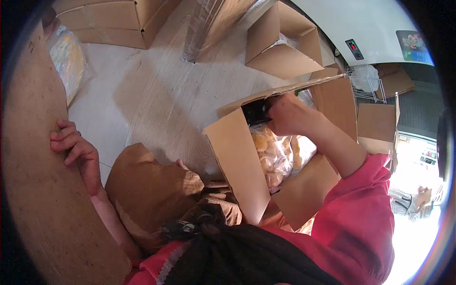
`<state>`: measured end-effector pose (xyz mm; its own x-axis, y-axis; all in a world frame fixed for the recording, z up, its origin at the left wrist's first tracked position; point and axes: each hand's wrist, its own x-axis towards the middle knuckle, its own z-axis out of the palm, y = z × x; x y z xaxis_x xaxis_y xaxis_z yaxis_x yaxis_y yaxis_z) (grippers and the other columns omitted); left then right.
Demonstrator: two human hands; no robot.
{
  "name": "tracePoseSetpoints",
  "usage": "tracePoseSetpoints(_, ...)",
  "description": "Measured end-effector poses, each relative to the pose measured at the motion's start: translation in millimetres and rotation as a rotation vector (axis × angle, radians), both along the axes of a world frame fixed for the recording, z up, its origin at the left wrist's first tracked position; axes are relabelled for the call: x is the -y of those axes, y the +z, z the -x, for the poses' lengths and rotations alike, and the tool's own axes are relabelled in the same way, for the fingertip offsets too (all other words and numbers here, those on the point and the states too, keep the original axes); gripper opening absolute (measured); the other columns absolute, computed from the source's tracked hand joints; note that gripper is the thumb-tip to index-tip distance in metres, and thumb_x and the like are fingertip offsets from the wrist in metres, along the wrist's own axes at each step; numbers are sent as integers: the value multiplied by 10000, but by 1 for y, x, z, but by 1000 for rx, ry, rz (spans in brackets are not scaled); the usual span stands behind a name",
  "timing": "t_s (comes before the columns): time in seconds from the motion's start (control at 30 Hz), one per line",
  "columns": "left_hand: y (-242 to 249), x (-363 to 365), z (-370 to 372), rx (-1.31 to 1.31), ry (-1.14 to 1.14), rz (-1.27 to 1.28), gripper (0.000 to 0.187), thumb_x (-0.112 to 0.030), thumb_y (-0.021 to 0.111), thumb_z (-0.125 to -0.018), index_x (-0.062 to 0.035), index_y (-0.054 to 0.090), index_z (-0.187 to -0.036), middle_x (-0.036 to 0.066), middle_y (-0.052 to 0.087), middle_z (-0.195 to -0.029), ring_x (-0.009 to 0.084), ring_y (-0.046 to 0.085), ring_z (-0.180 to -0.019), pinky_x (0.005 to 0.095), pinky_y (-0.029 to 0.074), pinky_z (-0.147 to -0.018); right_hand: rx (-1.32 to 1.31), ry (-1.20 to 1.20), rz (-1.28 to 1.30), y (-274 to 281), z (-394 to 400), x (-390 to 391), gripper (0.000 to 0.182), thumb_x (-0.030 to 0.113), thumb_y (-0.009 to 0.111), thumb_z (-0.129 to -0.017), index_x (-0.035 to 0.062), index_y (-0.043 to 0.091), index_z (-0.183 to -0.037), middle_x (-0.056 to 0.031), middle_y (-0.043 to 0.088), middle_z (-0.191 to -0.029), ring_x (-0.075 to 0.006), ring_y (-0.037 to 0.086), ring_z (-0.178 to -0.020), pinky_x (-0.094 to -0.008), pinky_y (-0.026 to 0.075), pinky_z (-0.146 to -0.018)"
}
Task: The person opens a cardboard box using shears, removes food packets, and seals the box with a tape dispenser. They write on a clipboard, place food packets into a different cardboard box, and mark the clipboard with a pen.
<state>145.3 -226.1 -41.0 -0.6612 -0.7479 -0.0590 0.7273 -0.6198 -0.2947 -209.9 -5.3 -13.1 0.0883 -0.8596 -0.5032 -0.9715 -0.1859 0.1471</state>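
Left hand (78,152) was nearest: fingers curled flat against the edge of a large cardboard sheet (38,190), holding nothing, just bracing. Past it, the knees in brown trousers (152,190), so the person looked to be crouched on the floor (156,85).

Open cardboard box (237,161) stood just beyond the knees, flaps up, clear bags of yellowish goods (273,152) inside. Right hand (289,116) was at the far top flap, closed around a small black object (256,113) pressed to the flap edge. Looked like a tape cutter or tape gun; couldn't tell which, mostly hidden by the fingers.

Judgement for doing this step well: keep the tool shallow at the flap so it doesn't nick the bags right beneath; the left hand would do better steadying the near flap than the sheet; pull along the seam, away from the body.

Farther off: more cartons (282,45), a wrapped bundle (213,23), a white appliance (370,28).
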Motion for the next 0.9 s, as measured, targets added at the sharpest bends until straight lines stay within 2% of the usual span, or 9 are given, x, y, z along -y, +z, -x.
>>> tracePoseSetpoints(0.07, 0, 0, 0, -15, 4, 4, 346, -200, 438, -895, 45, 391, -1136, 98, 561, -883, 156, 586, -716, 234, 417, -486, -16, -182, -355, 4, -1, 14, 322, 305, 493, -717, 44, 675, -764, -164, 632, -845, -336, 601, -791, -456, 444, -750)
tracePoseSetpoints(0.17, -1, -1, 0, -43, 5, 9, 340, -199, 435, -897, 41, 393, -1134, 97, 562, -881, 157, 587, -721, 234, 417, -488, 20, -295, -394, -14, 13, 11, 368, 334, 478, -732, 22, 670, -769, -176, 635, -845, -367, 602, -769, -461, 443, -744)
tracePoseSetpoints(0.3, -1, -1, -1, -15, 21, 3, 328, -194, 434, -899, 38, 400, -1129, 92, 563, -877, 157, 588, -721, 232, 417, -491, -111, -294, -358, 3, 6, 2, 392, 336, 481, -740, -14, 657, -743, -171, 626, -883, -362, 594, -800, -457, 440, -752)
tracePoseSetpoints(0.37, -1, -1, 0, -24, 16, -15, 330, -196, 438, -898, 37, 401, -1129, 91, 564, -876, 157, 587, -721, 230, 416, -491, -52, -309, -303, 11, 4, -11, 405, 327, 475, -752, -40, 646, -740, -180, 603, -944, -355, 586, -835, -453, 437, -759)
tracePoseSetpoints(0.4, -2, -1, 3, -35, 3, -31, 332, -198, 441, -898, 37, 402, -1129, 90, 564, -876, 156, 587, -720, 229, 415, -491, -7, -352, -381, 24, -2, -9, 396, 315, 471, -758, -41, 642, -733, -195, 576, -980, -353, 577, -860, -447, 435, -764)
tracePoseSetpoints(0.53, -9, 4, 2, -48, -37, -40, 338, -204, 446, -897, 39, 400, -1128, 91, 564, -883, 153, 585, -720, 227, 413, -488, -19, -385, -377, 29, 3, -40, 394, 307, 467, -761, -46, 635, -711, -195, 570, -965, -353, 575, -832, -442, 435, -768)
tracePoseSetpoints(0.63, -6, 2, -1, -32, -26, -23, 344, -209, 448, -898, 42, 399, -1128, 94, 562, -886, 149, 580, -717, 228, 414, -488, 80, -426, -308, 23, 12, -64, 399, 303, 466, -757, -55, 623, -677, -198, 564, -960, -352, 572, -823, -436, 438, -780)
tracePoseSetpoints(0.77, -11, 5, -2, -1, -6, 18, 339, -192, 445, -897, 52, 396, -1127, 96, 556, -885, 143, 571, -705, 229, 416, -487, 102, -508, -340, 26, 14, -86, 406, 298, 460, -760, -66, 627, -693, -214, 557, -1009, -347, 573, -834, -426, 441, -808)
tracePoseSetpoints(0.9, -14, 9, 1, 26, -23, 69, 327, -178, 434, -901, 58, 396, -1123, 96, 547, -884, 139, 562, -702, 226, 412, -486, 84, -531, -206, 33, 10, -105, 389, 294, 478, -762, -52, 643, -704, -198, 551, -1060, -321, 563, -844, -395, 438, -832)
